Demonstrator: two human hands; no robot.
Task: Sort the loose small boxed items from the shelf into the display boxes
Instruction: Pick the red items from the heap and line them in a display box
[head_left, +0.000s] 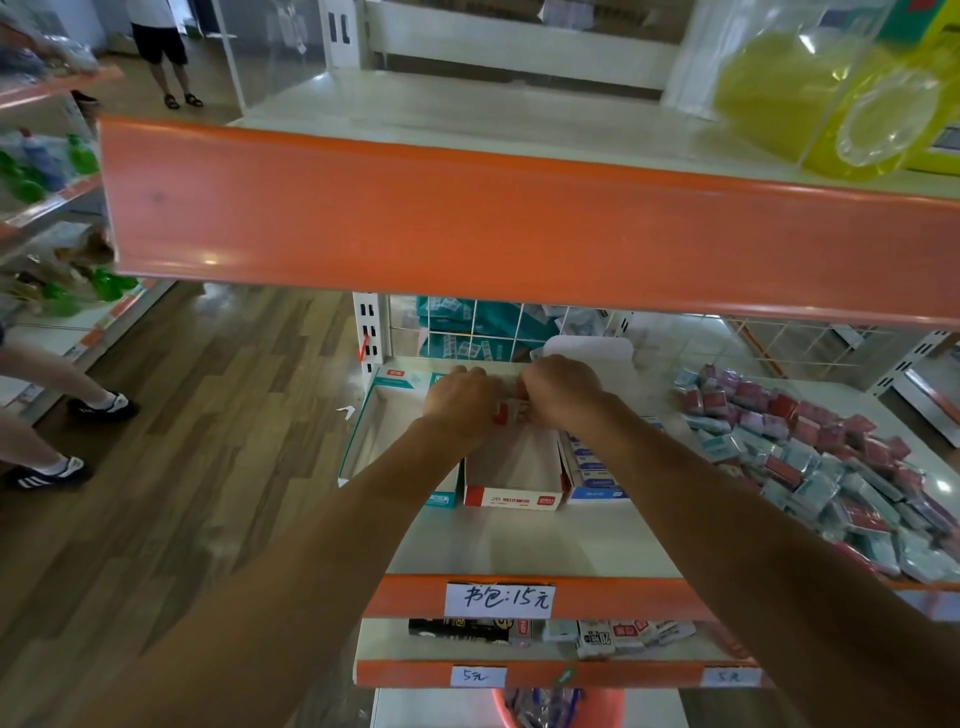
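Centrally, above the middle shelf (519, 545), the left hand (460, 402) and the right hand (561, 389) meet knuckle to knuckle over the red box (511, 478). I see both with fingers curled, pinching a few small boxes (511, 413) between them. These are red and white and are held above the rear of the red box's open top; I cannot count them.

Just left of the red box stands the open-topped teal box (363, 431). Just right of it is the blue box (592, 470), with packs standing inside. Behind the right hand a white flap (587, 345) rises; I cannot tell which box it belongs to. The pile (831, 467) of loose red and pale-teal packs lies on the same shelf to the right, apart from the three boxes.

The upper shelf (467, 218), with its broad orange edge, crosses my view above the hands. It hides the rear of the middle shelf except for a strip of wire mesh (519, 325) with teal packs behind it. A yellow bottle (810, 98) lies on the upper shelf at right. Both forearms cover part of the teal and blue boxes.

Below are a price label (498, 600), a lower shelf (467, 644) with small packs, and an orange bucket (558, 709). In the aisle at left are legs (47, 395) in dark shoes; farther off another person (161, 57) stands.
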